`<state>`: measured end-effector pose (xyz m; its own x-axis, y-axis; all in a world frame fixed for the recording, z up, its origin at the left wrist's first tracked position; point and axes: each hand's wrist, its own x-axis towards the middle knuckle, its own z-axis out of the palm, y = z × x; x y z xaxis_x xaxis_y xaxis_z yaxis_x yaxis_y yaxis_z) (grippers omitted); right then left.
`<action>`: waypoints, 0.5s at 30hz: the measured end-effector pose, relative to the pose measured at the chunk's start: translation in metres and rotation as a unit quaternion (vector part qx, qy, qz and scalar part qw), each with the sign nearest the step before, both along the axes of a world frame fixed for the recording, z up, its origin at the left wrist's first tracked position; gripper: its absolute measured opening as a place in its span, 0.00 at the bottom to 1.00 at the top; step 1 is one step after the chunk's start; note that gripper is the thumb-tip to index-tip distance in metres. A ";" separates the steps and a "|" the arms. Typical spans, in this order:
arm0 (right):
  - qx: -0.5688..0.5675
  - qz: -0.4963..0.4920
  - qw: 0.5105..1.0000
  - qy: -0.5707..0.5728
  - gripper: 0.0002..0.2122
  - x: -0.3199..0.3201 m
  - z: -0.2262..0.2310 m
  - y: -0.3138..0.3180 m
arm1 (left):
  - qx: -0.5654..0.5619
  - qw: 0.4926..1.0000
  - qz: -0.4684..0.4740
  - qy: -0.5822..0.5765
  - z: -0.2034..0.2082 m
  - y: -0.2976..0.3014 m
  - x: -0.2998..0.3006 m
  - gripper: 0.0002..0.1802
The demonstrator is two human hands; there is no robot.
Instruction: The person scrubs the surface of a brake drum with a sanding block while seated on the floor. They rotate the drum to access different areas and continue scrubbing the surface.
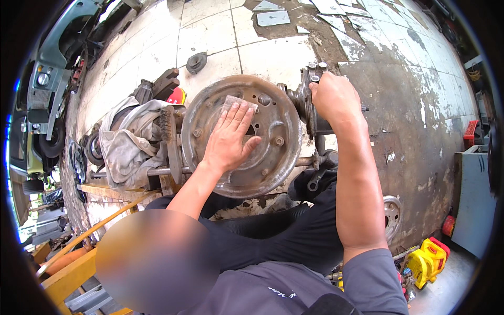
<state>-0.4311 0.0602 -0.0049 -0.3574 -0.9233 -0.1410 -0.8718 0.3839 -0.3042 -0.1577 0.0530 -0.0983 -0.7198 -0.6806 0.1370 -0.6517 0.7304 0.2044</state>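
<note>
A round, rust-brown metal wheel-brake plate (241,173) with holes and bolts stands in front of me, tilted up toward me. My left hand (229,137) lies flat on its face, fingers stretched out and thumb apart. Under my fingertips is a small pale sheet (247,103), perhaps sandpaper, pressed to the plate. To the right of the plate, my right hand (334,96) is closed over the upper end of a dark metal hub (315,118) with bolts on top. Its fingertips are partly hidden.
Left of the plate are a wire brush (170,134) and a grey rag (131,142) draped over metal parts. A small round metal part (196,63) lies on the tiled floor ahead. At right are a wheel rim (391,215), a yellow case (428,262) and a grey cabinet (470,199).
</note>
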 end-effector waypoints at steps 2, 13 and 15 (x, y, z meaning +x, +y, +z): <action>-0.007 0.002 1.000 -0.005 0.11 0.003 -0.001 0.000 | 0.003 1.000 0.008 0.011 0.001 -0.014 -0.008 0.41; 0.010 0.010 1.000 -0.009 0.12 0.001 -0.002 -0.003 | -0.001 1.000 0.015 0.011 0.003 -0.012 -0.004 0.40; 0.004 0.006 1.000 -0.017 0.12 0.000 -0.005 -0.001 | -0.023 0.999 0.032 0.012 -0.003 -0.023 -0.019 0.40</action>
<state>-0.4314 0.0597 -0.0098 -0.3421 -0.9260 -0.1597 -0.8655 0.3766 -0.3301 -0.1768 0.0299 -0.1014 -0.6706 -0.7182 0.1858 -0.6934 0.6958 0.1872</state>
